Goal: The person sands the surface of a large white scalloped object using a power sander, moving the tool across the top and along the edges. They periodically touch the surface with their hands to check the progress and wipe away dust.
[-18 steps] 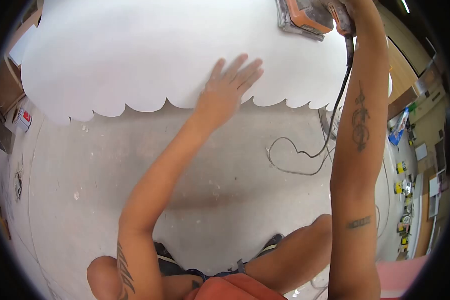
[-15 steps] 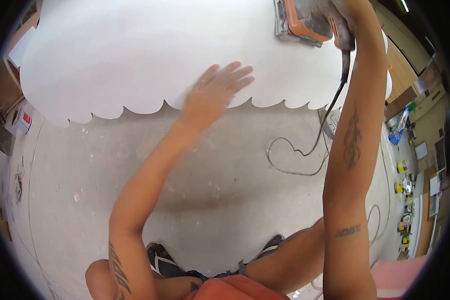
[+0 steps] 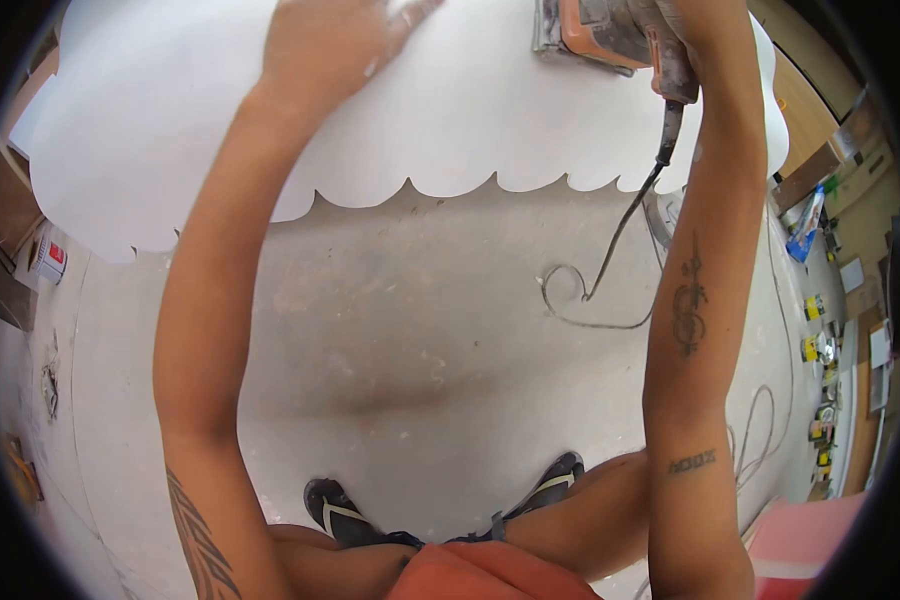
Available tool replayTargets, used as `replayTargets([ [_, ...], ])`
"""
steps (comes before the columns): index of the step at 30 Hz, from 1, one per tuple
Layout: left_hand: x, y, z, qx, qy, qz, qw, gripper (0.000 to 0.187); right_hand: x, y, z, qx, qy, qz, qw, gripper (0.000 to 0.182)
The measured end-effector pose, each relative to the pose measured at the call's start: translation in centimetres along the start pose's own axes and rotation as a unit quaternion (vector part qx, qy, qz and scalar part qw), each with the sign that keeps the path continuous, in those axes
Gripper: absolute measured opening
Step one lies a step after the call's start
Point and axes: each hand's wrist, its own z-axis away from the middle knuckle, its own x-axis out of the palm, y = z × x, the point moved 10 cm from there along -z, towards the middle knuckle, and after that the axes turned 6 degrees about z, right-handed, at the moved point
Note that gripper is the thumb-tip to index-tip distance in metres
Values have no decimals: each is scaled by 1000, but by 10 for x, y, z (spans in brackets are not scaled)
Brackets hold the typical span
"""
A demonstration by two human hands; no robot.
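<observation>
A large white panel (image 3: 450,110) with a scalloped near edge spans the top of the view. My right hand (image 3: 682,18) is wrapped round the handle of an orange and grey power sander (image 3: 610,40), which rests on the panel at the upper right. From the sander a dark cord (image 3: 625,215) runs down to the floor. Over the panel's upper left part is my left hand (image 3: 340,45), palm down, its thumb apart; most of its fingers are cut off by the top of the frame. It holds nothing that I can see.
The grey floor (image 3: 420,330) lies below the panel, with a loop of cord on it. A white and red can (image 3: 50,258) stands at the left. Several yellow-labelled cans (image 3: 820,348) and a blue packet (image 3: 805,235) are at the right. My sandalled feet (image 3: 340,510) are below.
My left hand has moved up and to the left, farther over the panel. The sander and my right hand sit slightly higher and farther left in view.
</observation>
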Motion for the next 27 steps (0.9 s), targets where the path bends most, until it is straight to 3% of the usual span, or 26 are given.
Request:
replayTargets([
  [2, -5, -17, 6, -44, -24, -1, 999, 60, 4, 13, 5, -92, -3, -62, 994, 17],
  [3, -7, -33, 9, -90, -44, -3, 995, 61, 10, 20, 11, -94, -2, -62, 994, 17],
  [4, -14, -48, 19, -59, 29, -48, 997, 53, 8, 22, 19, -102, 28, -38, 994, 17],
  [8, -15, -115, 61, -70, 48, -109, 990, 55, 8, 44, 70, -89, 79, 35, 992, 16],
  [13, -33, -111, 79, -11, 38, -85, 996, 51, 6, 61, 92, -141, 132, 24, 981, 9],
  [15, -33, -114, 84, -8, 36, -74, 997, 51, -3, 71, 75, -82, 143, 26, 986, 10],
  [16, -33, -115, 85, -3, 33, -63, 997, 51, -2, 80, 63, -20, 105, 17, 994, 11],
  [20, -34, -110, 82, 4, 38, -51, 998, 51, -1, 73, 61, -20, 119, 4, 993, 9],
  [22, -35, -104, 82, 3, 55, -39, 998, 50, 4, 52, 89, -112, 164, 29, 980, 8],
  [27, -36, -100, 81, 16, 80, -35, 996, 48, 27, 66, 140, -142, 192, 11, 971, 8],
])
